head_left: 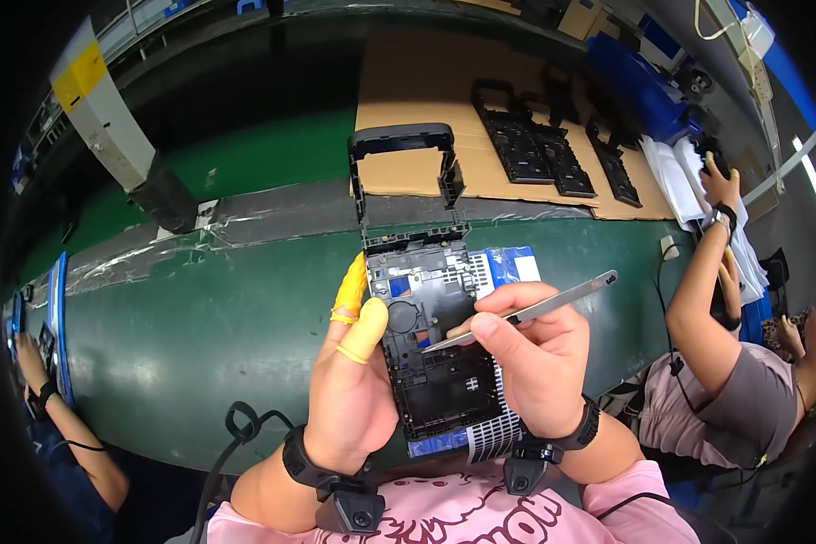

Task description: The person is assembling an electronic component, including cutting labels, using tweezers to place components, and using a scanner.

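Left hand (349, 399) grips black plastic frame (431, 340) by its left edge; right hand (535, 358) pinches metal tweezers (526, 313), tips on frame's middle, above green worktop (199, 317).

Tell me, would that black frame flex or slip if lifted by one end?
The black frame is long, thin and full of cutouts, so probably light and somewhat flexible. Its handle loop looks thin, perhaps fragile. The left hand grips its edge with rubber finger cots, suggesting smooth plastic.

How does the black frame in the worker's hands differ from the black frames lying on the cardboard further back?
The held frame is gripped by the left hand above the green belt while tweezers in the right hand touch it; the cardboard frames lie flat, untouched, in a row. Both look like black plastic.
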Tool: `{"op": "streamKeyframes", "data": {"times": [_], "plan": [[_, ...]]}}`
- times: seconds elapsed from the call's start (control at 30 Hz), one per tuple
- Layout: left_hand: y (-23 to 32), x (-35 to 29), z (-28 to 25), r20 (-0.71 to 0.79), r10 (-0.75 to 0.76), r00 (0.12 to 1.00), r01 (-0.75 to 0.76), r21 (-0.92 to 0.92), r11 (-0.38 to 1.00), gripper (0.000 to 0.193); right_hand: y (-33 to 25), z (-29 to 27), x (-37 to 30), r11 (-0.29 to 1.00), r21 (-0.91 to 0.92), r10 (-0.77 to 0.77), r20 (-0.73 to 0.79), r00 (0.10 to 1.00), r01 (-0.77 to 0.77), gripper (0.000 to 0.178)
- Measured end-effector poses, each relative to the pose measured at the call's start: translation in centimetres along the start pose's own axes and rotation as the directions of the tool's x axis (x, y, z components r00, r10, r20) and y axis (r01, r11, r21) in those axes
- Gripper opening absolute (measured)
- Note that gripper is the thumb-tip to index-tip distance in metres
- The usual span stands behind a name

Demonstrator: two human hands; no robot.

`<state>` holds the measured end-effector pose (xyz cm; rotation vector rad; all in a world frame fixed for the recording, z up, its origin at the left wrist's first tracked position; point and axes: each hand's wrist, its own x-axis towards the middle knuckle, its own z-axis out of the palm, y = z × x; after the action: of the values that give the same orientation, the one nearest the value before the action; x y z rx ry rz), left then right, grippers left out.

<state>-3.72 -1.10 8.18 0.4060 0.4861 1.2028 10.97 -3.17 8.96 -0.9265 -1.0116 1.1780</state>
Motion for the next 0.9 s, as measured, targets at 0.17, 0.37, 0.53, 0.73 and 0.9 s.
{"op": "streamKeyframes", "data": {"times": [0.17, 0.37, 0.53, 0.73, 0.9], "plan": [[0.1, -0.6, 0.2, -0.006, -0.012, 1.0, 0.012, -0.008, 1.0, 0.045, -0.1, 0.3, 0.2, 0.999, -0.008, 0.032, 0.002, 0.999, -0.032, 0.015], [0.4, -0.7, 0.4, -0.012, 0.002, 1.0, -0.002, -0.017, 1.0, 0.046, 0.0, 0.5, 0.2, 1.0, -0.015, 0.027, 0.012, 1.0, -0.026, 0.014], [0.5, -0.7, 0.4, -0.014, 0.03, 0.999, -0.03, -0.007, 1.0, 0.046, -0.1, 0.9, 0.3, 0.999, -0.021, 0.027, 0.009, 1.0, -0.027, 0.015], [1.3, -0.4, -0.5, 0.025, 0.022, 0.999, -0.022, 0.02, 1.0, 0.057, 0.4, 1.9, 0.7, 1.0, 0.007, 0.023, 0.003, 1.0, -0.023, 0.013], [1.2, -1.2, -1.6, 0.141, 0.168, 0.976, -0.192, 0.177, 0.965, 0.076, 0.3, 2.8, 0.1, 0.996, -0.069, 0.05, -0.121, 0.991, -0.059, 0.015]]}}
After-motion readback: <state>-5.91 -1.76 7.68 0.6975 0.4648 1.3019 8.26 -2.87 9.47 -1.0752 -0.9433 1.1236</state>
